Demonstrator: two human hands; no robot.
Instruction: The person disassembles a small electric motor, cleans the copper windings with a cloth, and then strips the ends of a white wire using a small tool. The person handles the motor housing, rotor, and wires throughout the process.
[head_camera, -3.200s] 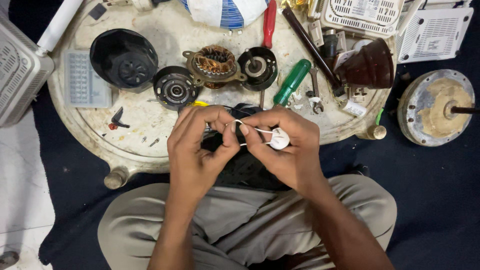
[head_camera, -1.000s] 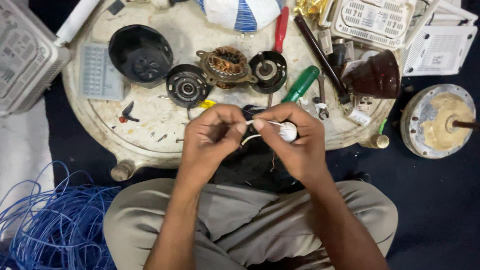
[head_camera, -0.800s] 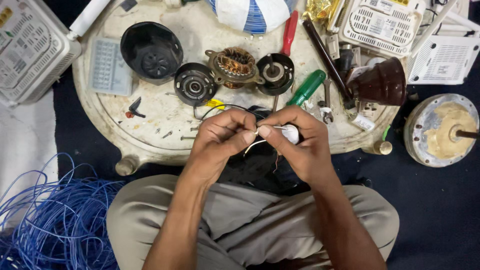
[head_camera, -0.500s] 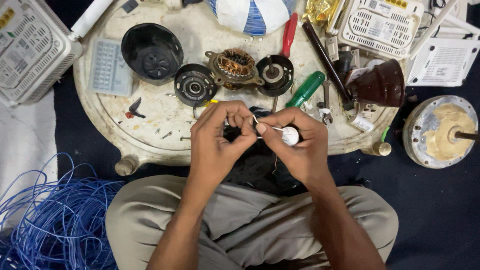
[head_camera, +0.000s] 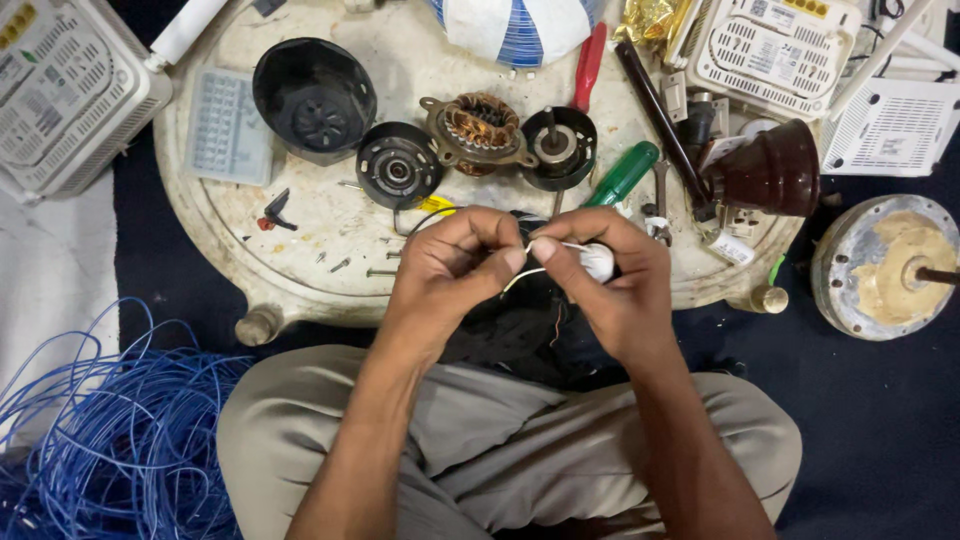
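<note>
My left hand (head_camera: 450, 262) and right hand (head_camera: 610, 290) pinch a thin white wire (head_camera: 545, 248) off a small white part (head_camera: 598, 262); over-pulling could snap it at the pinch.

1. A crinkled gold foil packet (head_camera: 648, 18) is seen at the far edge of the round tabletop (head_camera: 300, 230), just left of a white vented box.
2. A white bag with blue stripes (head_camera: 515, 25) is set at the far middle of the tabletop.
3. A small yellow label (head_camera: 436, 205) is found near the middle, beside a round black part.
4. A white tag (head_camera: 733, 249) is laid at the right rim, below a brown dome-shaped cover.
</note>
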